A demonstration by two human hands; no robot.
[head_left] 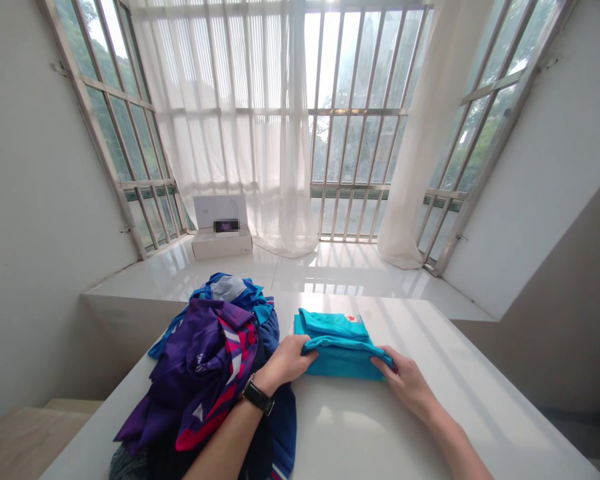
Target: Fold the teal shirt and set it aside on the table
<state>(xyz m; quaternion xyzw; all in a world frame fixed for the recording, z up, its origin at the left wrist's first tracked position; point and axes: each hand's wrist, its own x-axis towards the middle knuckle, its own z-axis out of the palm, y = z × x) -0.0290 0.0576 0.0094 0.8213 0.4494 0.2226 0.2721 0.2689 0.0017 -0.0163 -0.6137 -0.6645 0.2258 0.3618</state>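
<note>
A turquoise garment (340, 363), folded into a rough rectangle with a small red and white print near its far edge, lies on the white table (380, 440). My left hand (293, 360), with a black watch on the wrist, pinches the left end of a raised fold. At the fold's right end, my right hand (397, 373) grips the cloth between thumb and fingers. The edge between both hands is lifted slightly off the layers below. Just left of my left hand sits a heap of clothes, with a purple shirt (195, 353) with red and white stripes on top.
Blue clothing (230, 287) shows at the far side of the heap. On the window ledge (300, 273) beyond the table stands an open white box (223, 247) with a small dark item. White curtains (280, 133) hang before barred windows. Walls flank both sides.
</note>
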